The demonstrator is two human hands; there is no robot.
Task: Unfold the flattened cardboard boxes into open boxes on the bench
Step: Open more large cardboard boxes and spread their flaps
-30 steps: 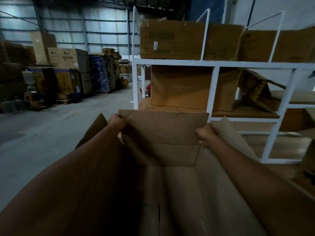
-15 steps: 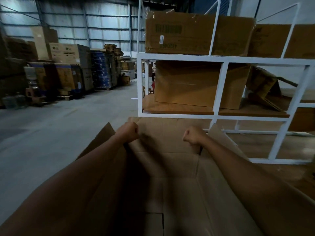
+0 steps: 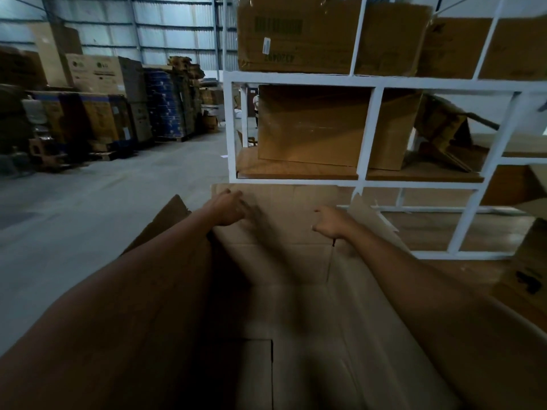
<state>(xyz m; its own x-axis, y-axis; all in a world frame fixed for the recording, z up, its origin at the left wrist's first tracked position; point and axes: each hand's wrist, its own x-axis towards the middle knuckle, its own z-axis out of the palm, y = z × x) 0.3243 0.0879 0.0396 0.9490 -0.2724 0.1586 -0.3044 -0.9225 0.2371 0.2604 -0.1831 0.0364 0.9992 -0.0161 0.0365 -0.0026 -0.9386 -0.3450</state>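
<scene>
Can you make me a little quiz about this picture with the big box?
1. True or false: both hands, the left hand and the right hand, reach to the far flap of the open cardboard box.
2. What colour is the shelf frame behind the box: A white, B red, C black?
3. Fill in: the frame's shelves hold cardboard ____.

Key: 1 true; 2 A; 3 boxes.
</scene>
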